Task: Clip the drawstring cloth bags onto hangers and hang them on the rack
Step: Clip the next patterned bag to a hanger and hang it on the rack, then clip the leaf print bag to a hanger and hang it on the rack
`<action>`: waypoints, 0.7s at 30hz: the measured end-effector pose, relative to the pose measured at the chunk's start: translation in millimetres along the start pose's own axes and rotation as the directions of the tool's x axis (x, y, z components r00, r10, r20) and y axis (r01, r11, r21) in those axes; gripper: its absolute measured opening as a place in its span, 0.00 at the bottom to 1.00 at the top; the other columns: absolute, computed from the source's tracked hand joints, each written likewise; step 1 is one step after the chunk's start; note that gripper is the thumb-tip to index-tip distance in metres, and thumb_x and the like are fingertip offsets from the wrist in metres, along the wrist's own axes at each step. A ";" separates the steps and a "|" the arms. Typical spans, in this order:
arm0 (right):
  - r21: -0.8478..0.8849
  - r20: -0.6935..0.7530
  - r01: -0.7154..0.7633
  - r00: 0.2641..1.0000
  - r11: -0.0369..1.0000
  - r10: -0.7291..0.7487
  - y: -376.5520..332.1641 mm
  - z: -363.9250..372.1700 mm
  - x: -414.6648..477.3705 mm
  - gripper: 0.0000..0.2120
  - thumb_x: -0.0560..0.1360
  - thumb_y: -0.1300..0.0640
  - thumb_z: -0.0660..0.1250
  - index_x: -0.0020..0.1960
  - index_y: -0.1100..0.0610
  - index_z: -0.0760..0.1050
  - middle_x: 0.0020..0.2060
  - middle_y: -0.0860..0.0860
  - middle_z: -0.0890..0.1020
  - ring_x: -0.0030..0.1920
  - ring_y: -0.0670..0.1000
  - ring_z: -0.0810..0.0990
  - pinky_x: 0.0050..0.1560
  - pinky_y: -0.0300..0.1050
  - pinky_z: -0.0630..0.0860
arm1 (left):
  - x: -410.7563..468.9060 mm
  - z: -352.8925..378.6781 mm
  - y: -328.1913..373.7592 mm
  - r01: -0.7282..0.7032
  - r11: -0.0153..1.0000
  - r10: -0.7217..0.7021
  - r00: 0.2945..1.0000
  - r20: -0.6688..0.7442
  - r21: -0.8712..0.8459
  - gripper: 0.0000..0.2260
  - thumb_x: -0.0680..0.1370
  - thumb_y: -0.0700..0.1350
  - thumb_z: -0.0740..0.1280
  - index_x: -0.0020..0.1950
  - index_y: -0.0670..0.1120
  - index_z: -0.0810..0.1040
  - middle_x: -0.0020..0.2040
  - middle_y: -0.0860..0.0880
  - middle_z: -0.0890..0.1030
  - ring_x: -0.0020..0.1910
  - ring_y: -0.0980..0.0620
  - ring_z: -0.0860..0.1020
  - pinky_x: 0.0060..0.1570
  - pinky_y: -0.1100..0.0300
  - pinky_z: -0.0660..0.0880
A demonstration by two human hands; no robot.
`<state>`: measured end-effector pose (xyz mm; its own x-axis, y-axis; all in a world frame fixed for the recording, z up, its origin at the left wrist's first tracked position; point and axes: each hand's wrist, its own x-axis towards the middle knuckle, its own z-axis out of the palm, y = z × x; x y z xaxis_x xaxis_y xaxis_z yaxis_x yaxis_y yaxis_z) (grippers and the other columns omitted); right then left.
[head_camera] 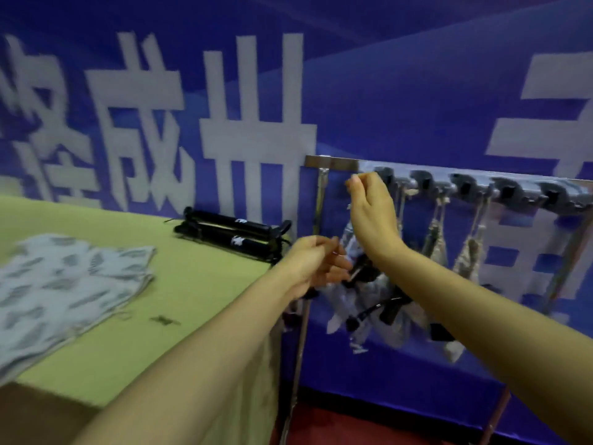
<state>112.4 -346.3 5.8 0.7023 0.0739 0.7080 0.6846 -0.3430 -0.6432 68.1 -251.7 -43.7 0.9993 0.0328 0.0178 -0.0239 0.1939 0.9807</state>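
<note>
My right hand [369, 203] is raised just under the left end of the metal rack rail [332, 164], its fingertips pinched on the thin hook of a black clip hanger [382, 303]. A pale patterned drawstring bag [345, 303] hangs from that hanger below the hand. My left hand [316, 263] is lower, with its fingers curled at the hanger's left end; motion blur hides the exact grip. Several more hangers with bags [470, 255] hang on the rail to the right. A pile of patterned bags [64, 284] lies on the table at the left.
The table has a green cloth [192, 284] and its right edge ends beside the rack's upright post [321, 200]. A stack of black hangers [231, 234] lies at the table's back right. A blue banner with white characters [417, 107] is behind everything. The floor is red below.
</note>
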 end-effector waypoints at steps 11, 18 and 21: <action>-0.094 0.682 -0.112 0.716 0.989 0.146 -51.2 175.5 -132.3 0.13 0.79 0.51 0.62 0.58 0.59 0.74 0.52 0.54 0.79 0.52 0.52 0.77 0.53 0.47 0.75 | -153.0 -239.8 -11.8 0.237 0.668 0.516 0.536 -0.669 0.705 0.11 0.77 0.53 0.64 0.45 0.46 0.76 0.39 0.51 0.79 0.37 0.52 0.77 0.34 0.59 0.70; -0.155 0.605 -0.228 0.748 0.961 0.274 -46.6 218.9 -157.9 0.12 0.75 0.51 0.67 0.54 0.57 0.77 0.50 0.51 0.81 0.52 0.52 0.78 0.56 0.51 0.76 | -169.0 -309.0 -45.8 0.468 0.438 0.463 0.614 -0.639 0.768 0.18 0.75 0.58 0.65 0.58 0.48 0.77 0.57 0.50 0.80 0.59 0.47 0.73 0.57 0.52 0.72; -0.162 0.592 -0.198 0.764 0.967 0.256 -47.7 226.1 -159.3 0.11 0.73 0.50 0.70 0.52 0.54 0.77 0.47 0.49 0.81 0.50 0.51 0.78 0.56 0.54 0.76 | -168.6 -311.0 -52.5 0.483 0.377 0.492 0.619 -0.613 0.790 0.19 0.73 0.60 0.67 0.56 0.48 0.78 0.56 0.49 0.79 0.60 0.47 0.71 0.57 0.52 0.71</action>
<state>12.0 -130.0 -142.2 0.8279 0.5225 0.2040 0.4906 -0.4983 -0.7149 -108.1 37.5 -158.7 0.5889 0.7165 0.3741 0.4964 -0.6858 0.5322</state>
